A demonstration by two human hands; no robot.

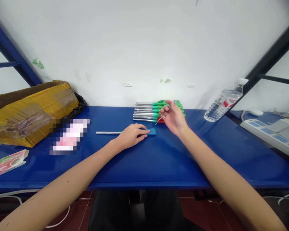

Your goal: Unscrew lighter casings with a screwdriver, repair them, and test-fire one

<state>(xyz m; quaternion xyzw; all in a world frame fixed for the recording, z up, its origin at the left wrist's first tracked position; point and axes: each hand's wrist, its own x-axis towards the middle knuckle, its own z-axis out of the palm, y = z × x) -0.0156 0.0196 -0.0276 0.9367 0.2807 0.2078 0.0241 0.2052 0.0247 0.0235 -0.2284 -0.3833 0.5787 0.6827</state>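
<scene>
Bare left hand over a slim lighter-like tool with a blue plastic handle and silver metal tube, thin straight metal rod in the bare right hand

Nearest is the bare front of the glossy blue table. Beyond it the blue-handled tool lies flat, tube to the left; the left hand's fingers are spread, their tips resting on its handle. It should be light and stiff, the handle smooth enough to slide or roll unless steadied; the broad handle seems the better hold, the narrow tube the poorer. Slightly farther, the right hand's thumb and fingers pinch the rod's upper end, its tip angled down leftward. The rod looks light and rigid. Behind lies a row of similar green-handled tools with silver tubes, partly hidden by that hand, then the scuffed white wall
</scene>
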